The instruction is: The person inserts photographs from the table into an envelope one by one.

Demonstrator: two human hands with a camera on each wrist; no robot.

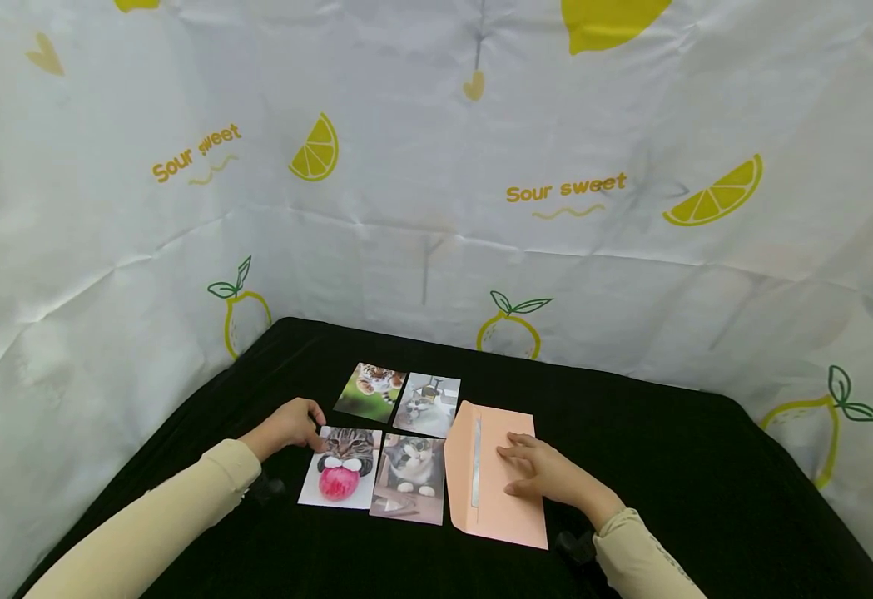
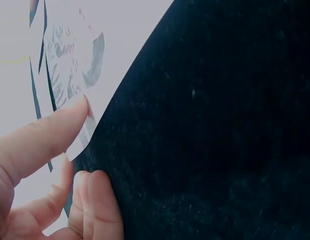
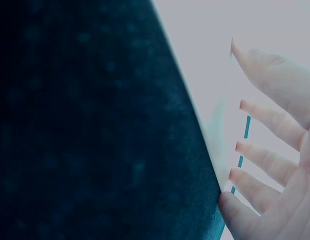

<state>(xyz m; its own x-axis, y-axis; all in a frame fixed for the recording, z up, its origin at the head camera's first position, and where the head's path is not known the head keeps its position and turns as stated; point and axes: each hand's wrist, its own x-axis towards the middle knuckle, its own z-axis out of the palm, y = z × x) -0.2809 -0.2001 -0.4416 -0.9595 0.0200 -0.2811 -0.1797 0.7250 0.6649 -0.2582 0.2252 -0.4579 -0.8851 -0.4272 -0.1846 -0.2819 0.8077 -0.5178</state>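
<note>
My left hand [image 1: 290, 427] pinches the upper left corner of a photo card [image 1: 340, 482] of a tabby cat with a pink ball. In the left wrist view the thumb lies over the corner of the card [image 2: 120, 35], with a finger at its underside. My right hand [image 1: 552, 476], fingers spread, rests on a pink envelope [image 1: 511, 520] whose flap is open towards the left. The fingertips touch the envelope's face, right of the pale strip along the flap. In the right wrist view the envelope [image 3: 195, 55] is washed out by glare.
Beside the held card lies a photo card [image 1: 409, 482] of a grey and white cat. Behind are a tiger cub card [image 1: 369, 399] and another cat card [image 1: 427, 406]. All lie on a black cloth-covered table [image 1: 631, 433], backed by a white lemon-print curtain [image 1: 406, 83].
</note>
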